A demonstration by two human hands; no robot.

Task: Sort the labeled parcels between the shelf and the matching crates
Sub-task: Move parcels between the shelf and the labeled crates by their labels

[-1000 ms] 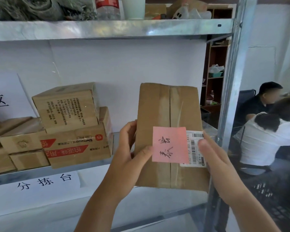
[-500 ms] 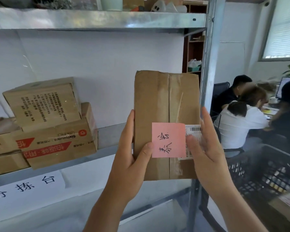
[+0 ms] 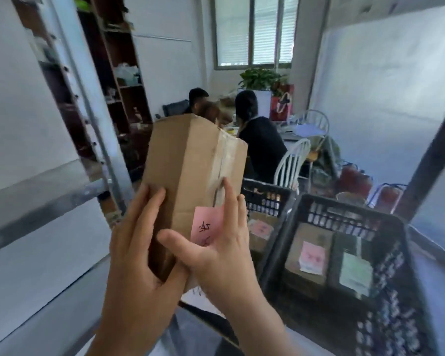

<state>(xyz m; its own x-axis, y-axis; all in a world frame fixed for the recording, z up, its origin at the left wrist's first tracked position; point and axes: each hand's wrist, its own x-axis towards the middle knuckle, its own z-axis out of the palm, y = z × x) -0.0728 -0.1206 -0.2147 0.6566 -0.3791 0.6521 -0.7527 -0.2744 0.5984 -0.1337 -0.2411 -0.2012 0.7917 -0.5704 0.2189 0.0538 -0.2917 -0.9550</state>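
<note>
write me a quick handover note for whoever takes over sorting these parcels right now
Left hand: grips the lower left side of the cardboard parcel, fingers on its face.
Right hand: holds the lower right side, thumb across the front, fingers partly over the pink label.
Parcel: held upright in the air, beside the metal shelf, in front of two black crates.
Near crate: already holds parcels with a pink label and a green label. Far crate: holds at least one labeled parcel.
Done: parcel picked up. Left: match the pink label to a crate and put the parcel in; label writing is too blurred to read.
</note>
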